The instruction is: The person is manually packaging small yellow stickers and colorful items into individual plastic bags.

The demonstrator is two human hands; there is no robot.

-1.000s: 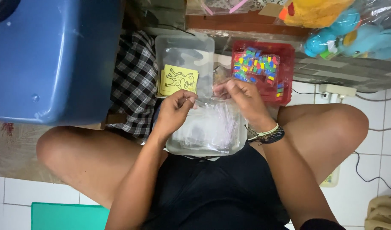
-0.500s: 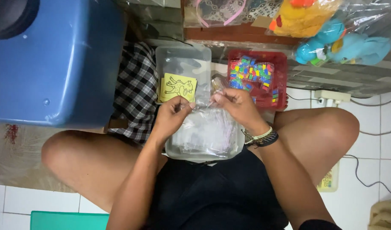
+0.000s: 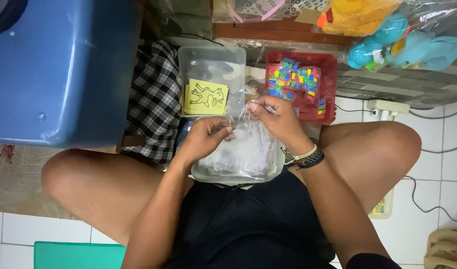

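Both fingers (image 3: 227,130) pinched on clear bag (image 3: 248,112)

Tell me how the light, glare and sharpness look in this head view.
Head view: soft, even indoor light, no hard shadows. Glare flecks the clear bags in the clear tray and the wrapped toys. Left hand and right hand are fairly sharp; the blue bin looms large at the edge.

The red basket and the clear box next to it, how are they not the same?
The red basket is solid red, while the clear box is see-through plastic. The red basket holds a heap of small many-coloured pieces; the clear box holds flat yellow cards with a drawn animal. The red basket sits past the right hand, the clear box past the left hand. Both are open on top and sit side by side on the floor.
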